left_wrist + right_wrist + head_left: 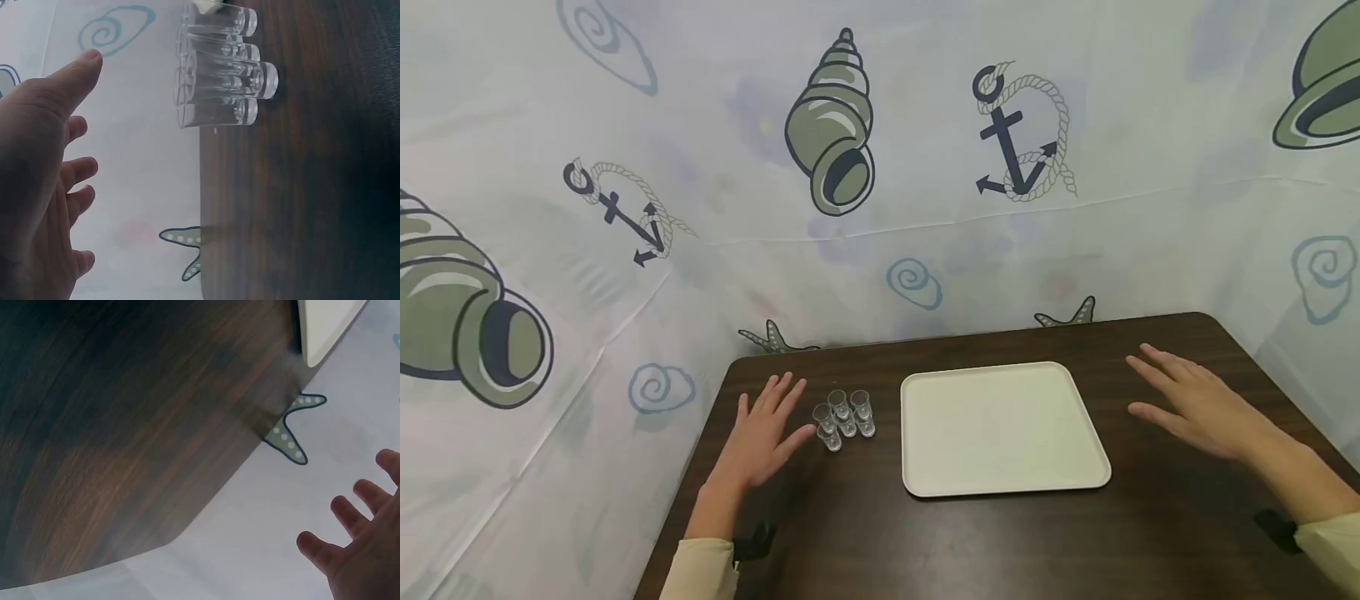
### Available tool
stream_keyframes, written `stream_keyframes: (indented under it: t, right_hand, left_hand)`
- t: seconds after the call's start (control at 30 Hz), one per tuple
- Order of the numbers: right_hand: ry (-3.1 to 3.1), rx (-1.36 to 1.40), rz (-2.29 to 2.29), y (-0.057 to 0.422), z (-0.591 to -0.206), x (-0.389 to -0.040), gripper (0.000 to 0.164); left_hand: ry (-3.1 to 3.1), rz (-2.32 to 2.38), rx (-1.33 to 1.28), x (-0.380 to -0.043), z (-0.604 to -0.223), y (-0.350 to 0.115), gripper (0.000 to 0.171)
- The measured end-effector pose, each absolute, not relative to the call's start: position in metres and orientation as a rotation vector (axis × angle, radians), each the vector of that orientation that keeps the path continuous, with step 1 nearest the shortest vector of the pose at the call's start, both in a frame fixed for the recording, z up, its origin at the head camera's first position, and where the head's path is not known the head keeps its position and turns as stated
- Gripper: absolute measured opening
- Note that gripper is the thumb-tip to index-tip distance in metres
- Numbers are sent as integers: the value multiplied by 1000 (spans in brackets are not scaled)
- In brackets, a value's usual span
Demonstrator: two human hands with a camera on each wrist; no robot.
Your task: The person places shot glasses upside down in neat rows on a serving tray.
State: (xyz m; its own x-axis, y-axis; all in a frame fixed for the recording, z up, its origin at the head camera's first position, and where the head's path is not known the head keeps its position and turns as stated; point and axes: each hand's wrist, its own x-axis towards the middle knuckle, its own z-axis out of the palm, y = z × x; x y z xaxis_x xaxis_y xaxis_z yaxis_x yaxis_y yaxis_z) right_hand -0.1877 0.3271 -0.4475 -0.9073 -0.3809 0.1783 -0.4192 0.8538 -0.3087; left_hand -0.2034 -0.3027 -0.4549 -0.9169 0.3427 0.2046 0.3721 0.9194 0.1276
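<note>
Several small clear shot glasses point(845, 415) stand bunched together on the dark wood table, left of a cream rectangular tray point(1003, 429). My left hand point(762, 442) is held just left of the glasses, fingers spread, with nothing in it. In the left wrist view its thumb points toward the glasses point(228, 81), with a gap between. Over the table's right side, my right hand point(1198, 408) hovers with fingers extended and holds nothing. The tray is the nearest thing to it. In the right wrist view, one tray corner point(319, 331) shows beyond the fingertips.
The dark wood table point(985, 550) has rounded far corners. Behind it and along both sides hangs a pale cloth point(925, 167) printed with shells, anchors and starfish. A dark band point(756, 542) sits at my left wrist, another point(1277, 531) at my right.
</note>
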Motion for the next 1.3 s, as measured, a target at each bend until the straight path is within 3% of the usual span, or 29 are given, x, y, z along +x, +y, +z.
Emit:
stream_keyframes:
  t: [0.33,0.63,0.87,1.1,1.3]
  right_hand:
    - [-2927,677,573,319,-466,-184,74]
    - [-2966,689,706,305,-497,-176,71]
    - [-3044,638,905,302,-516,-169,74]
    - [-3051,668,911,302,-524,-171,79]
    - [-3057,718,846,301,-522,-177,83]
  left_hand:
    - [-2907,-365,-464,-195,-473,-301,73]
    - [-2795,-583,-242,-184,-502,-288,81]
    - [-2735,-1099,3,-179,-515,-266,68]
    - [-2654,-1160,55,-180,-527,-252,52]
    - [-2604,-1117,165,-184,-532,-249,49]
